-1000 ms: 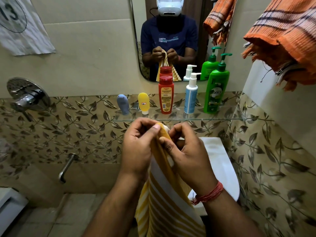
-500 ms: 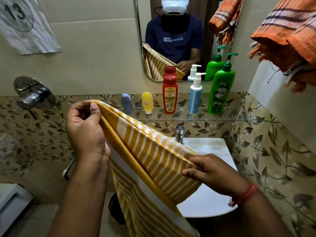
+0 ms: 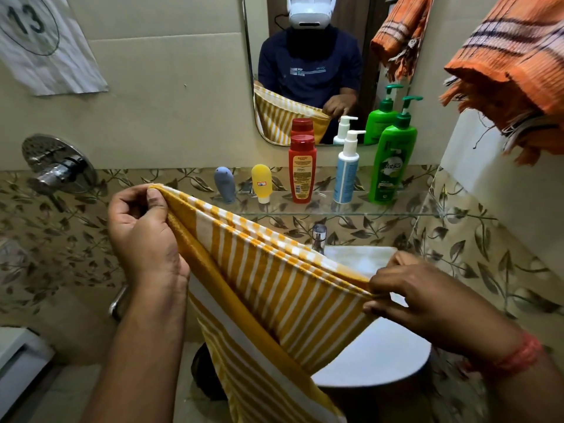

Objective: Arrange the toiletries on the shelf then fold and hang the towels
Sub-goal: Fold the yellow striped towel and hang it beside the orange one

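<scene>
A yellow and white striped towel (image 3: 268, 279) is stretched between my hands over the basin, its doubled top edge taut and the rest hanging down. My left hand (image 3: 143, 236) pinches one end high at the left. My right hand (image 3: 418, 294) pinches the other end lower at the right. On the glass shelf (image 3: 406, 209) stand a grey tube (image 3: 224, 184), a yellow tube (image 3: 262, 183), a red bottle (image 3: 302, 169), a white and blue pump bottle (image 3: 346, 169) and a green pump bottle (image 3: 392, 160) in a row. An orange striped towel (image 3: 512, 71) hangs at the upper right.
A white basin (image 3: 372, 355) with a chrome tap (image 3: 319, 238) sits under the shelf. The mirror (image 3: 311, 65) above shows a person in a dark shirt. A chrome shower valve (image 3: 58, 166) is on the left wall, a spout (image 3: 119, 303) below it. A numbered paper (image 3: 39, 41) hangs top left.
My hands were together at the towel's top a second ago. They have drawn apart, left hand up and left, right hand down and right, spreading the folded towel wide.
</scene>
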